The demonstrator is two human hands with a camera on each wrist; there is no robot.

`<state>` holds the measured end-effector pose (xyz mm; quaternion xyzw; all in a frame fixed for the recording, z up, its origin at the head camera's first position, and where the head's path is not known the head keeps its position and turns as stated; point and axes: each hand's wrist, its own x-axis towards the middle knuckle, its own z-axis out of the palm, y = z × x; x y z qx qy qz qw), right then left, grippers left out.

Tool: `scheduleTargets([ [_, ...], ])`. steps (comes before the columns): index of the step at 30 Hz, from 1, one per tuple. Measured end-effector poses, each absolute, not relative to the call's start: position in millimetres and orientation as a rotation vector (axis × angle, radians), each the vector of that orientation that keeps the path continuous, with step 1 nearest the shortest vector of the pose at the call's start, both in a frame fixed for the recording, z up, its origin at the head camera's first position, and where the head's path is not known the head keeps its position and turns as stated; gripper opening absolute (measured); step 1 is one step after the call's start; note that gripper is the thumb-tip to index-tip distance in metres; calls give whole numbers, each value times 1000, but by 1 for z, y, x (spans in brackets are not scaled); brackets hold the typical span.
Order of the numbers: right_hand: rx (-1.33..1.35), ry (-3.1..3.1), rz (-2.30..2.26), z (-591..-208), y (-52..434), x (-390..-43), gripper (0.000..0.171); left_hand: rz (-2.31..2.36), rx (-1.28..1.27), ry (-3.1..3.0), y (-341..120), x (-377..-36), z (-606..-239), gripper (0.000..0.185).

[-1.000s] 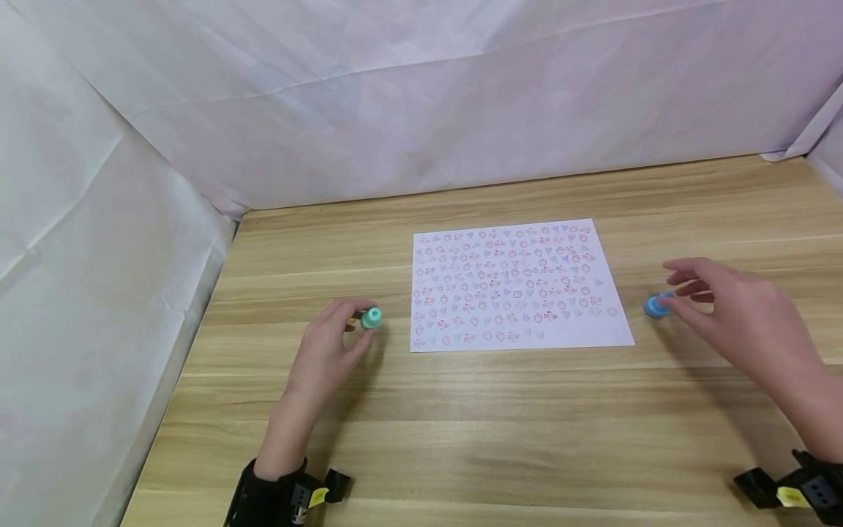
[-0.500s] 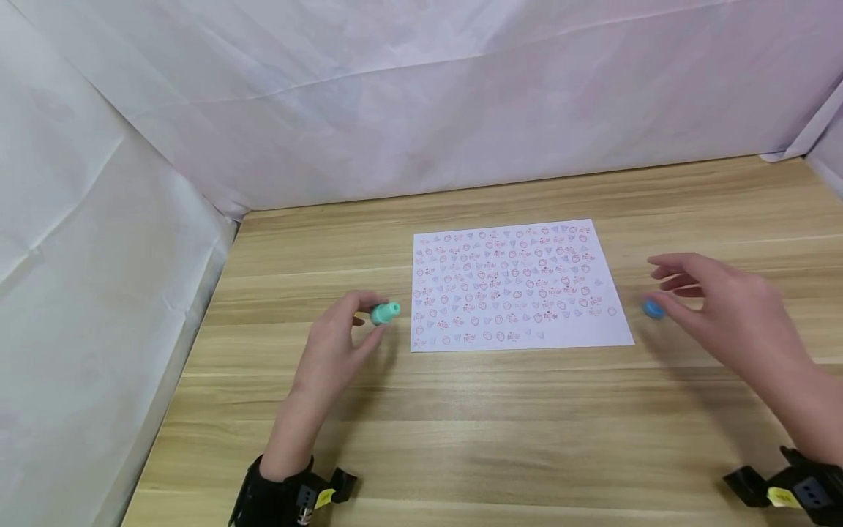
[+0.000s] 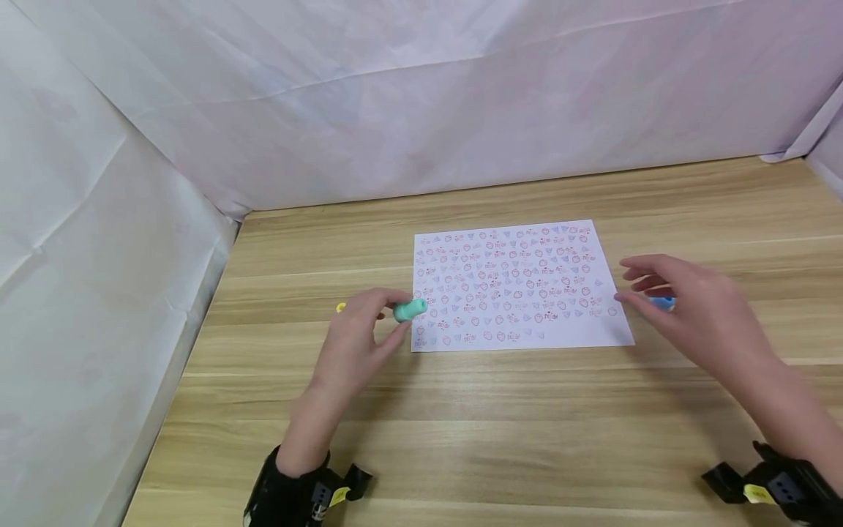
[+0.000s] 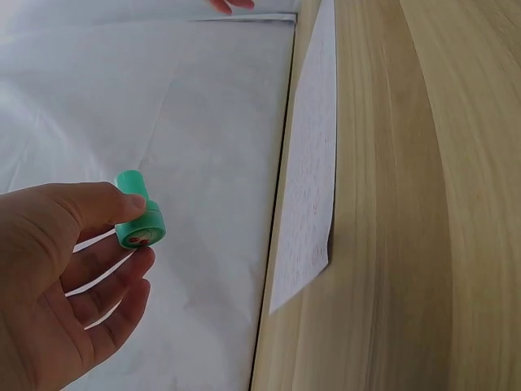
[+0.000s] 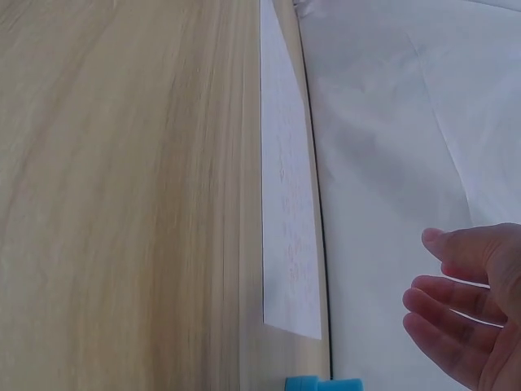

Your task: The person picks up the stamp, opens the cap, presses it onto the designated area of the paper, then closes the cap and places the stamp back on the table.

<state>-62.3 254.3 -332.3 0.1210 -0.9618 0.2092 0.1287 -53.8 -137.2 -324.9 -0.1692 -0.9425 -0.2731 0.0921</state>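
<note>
My left hand (image 3: pixel 356 333) pinches a small green stamp (image 3: pixel 410 310) between thumb and fingers, over the left edge of a white paper sheet (image 3: pixel 589 333). Rows of red and bluish prints, strawberries among them, cover most of the sheet. In the left wrist view the green stamp (image 4: pixel 142 221) is tilted, and its round end shows a reddish design. Above the sheet's right edge hovers my right hand (image 3: pixel 711 311), fingers loosely bent and nothing between them. A blue stamp-like piece (image 3: pixel 661 302) on the table is partly hidden behind that hand; the right wrist view shows it (image 5: pixel 324 384) at the bottom edge.
A small yellow piece (image 3: pixel 340 307) peeks out behind my left hand on the wooden table (image 3: pixel 514 439). White cloth (image 3: pixel 421 110) hangs along the table's back, and more cloth (image 3: pixel 99 307) stands at the left side.
My left hand has moved right with the green stamp, now over the sheet's edge, uncovering the yellow piece. My right hand has moved left, past the blue piece, which stays on the table.
</note>
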Motion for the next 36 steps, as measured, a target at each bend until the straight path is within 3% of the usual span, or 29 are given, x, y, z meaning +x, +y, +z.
scheduleTargets([
  [36, 472, -2750, 787, -335, 210, -68, 44, -867, -801, -2831, -73, -66, -330, 26],
])
